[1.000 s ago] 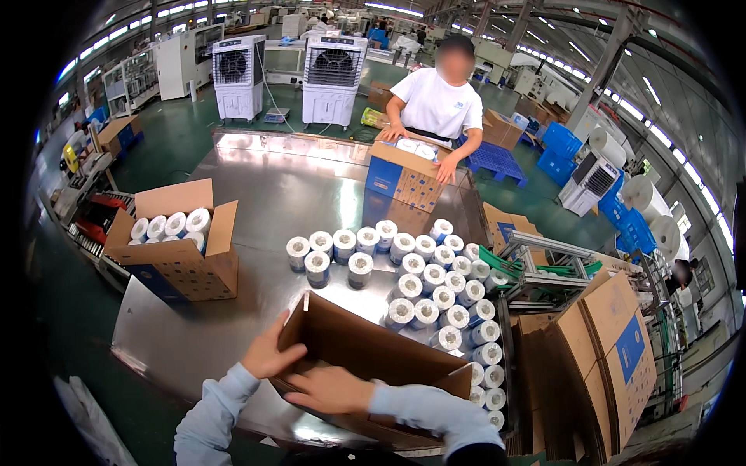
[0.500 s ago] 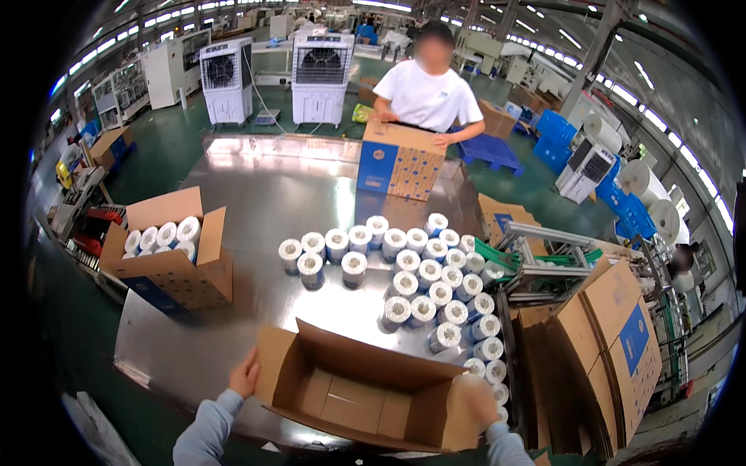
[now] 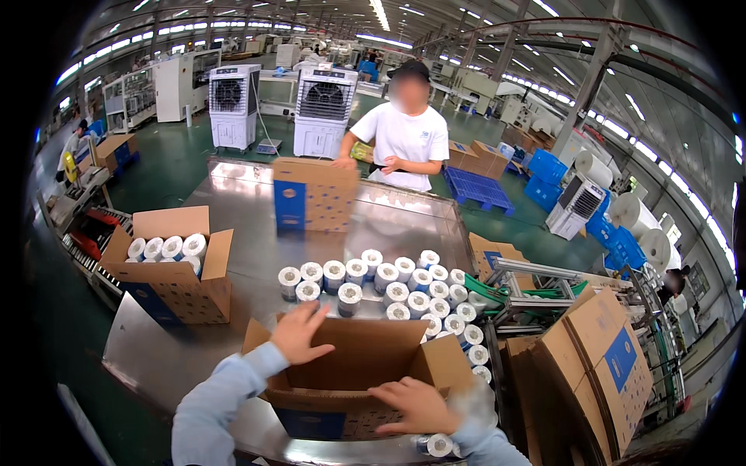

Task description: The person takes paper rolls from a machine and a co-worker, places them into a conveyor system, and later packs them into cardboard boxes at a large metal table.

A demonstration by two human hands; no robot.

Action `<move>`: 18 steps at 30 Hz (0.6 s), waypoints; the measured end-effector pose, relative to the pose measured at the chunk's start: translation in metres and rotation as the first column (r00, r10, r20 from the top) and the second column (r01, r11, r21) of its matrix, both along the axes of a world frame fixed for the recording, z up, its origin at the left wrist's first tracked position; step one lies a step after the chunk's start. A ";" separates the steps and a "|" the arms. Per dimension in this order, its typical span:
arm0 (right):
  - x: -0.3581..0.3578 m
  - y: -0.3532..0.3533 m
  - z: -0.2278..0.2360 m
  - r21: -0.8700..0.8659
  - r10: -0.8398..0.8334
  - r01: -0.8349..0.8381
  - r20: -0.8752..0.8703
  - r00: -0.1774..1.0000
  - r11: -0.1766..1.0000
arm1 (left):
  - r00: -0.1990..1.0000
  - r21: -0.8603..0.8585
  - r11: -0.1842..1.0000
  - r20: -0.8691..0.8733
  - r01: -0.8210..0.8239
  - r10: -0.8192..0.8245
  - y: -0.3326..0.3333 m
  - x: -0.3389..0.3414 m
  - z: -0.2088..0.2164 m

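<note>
An open cardboard box (image 3: 373,347) stands right in front of me on the metal table, its blue-printed side toward me; the part of the inside I see holds nothing. My left hand (image 3: 301,335) hovers over the box's far left part, fingers spread, holding nothing. At the near rim is my right hand (image 3: 416,405), fingers stretched out over the opening; whether it touches the rim I cannot tell. Beyond and to the right of the box, several wrapped white-and-blue paper rolls (image 3: 350,298) stand upright in a cluster. A few rolls (image 3: 439,445) show beside my right wrist.
To the left stands an open carton (image 3: 186,291) filled with rolls. Across the metal table (image 3: 241,233), a co-worker (image 3: 404,140) has a hand on a closed carton (image 3: 315,198). Flattened cartons (image 3: 598,365) lean at the right, near a green-railed conveyor (image 3: 497,291).
Both my hands have left the box's ends and come over its opening. The box now sits upright with its printed side showing. The co-worker's carton has moved left.
</note>
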State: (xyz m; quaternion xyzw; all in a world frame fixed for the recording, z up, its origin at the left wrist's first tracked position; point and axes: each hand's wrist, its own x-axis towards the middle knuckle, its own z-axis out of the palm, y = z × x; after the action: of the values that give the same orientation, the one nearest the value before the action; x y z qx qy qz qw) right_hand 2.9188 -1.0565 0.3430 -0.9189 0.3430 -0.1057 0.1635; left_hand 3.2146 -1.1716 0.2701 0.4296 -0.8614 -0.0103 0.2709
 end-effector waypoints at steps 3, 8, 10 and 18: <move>0.021 0.005 -0.040 0.372 0.060 0.123 -0.444 0.894 0.920 | 0.943 0.430 0.893 0.333 -0.130 -0.023 -0.034 -0.029 -0.044; 0.001 0.065 -0.127 0.143 0.028 -0.004 -0.162 0.986 0.990 | 0.920 0.284 0.957 0.388 -0.062 -0.056 -0.052 -0.044 -0.055; 0.011 0.115 -0.158 0.066 -0.069 0.080 -0.157 0.985 0.995 | 0.923 0.242 0.968 0.384 -0.064 -0.035 -0.052 -0.053 -0.056; 0.034 0.129 -0.164 0.046 -0.236 0.236 0.004 0.972 0.971 | 0.919 0.300 0.948 0.393 -0.109 -0.019 -0.035 -0.063 -0.042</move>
State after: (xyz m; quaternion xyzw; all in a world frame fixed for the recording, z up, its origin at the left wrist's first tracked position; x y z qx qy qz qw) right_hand 2.9533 -0.9271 0.1787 -0.8672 0.4513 -0.1208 0.1722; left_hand 3.1512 -1.2068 0.2285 0.4806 -0.8749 -0.0558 0.0215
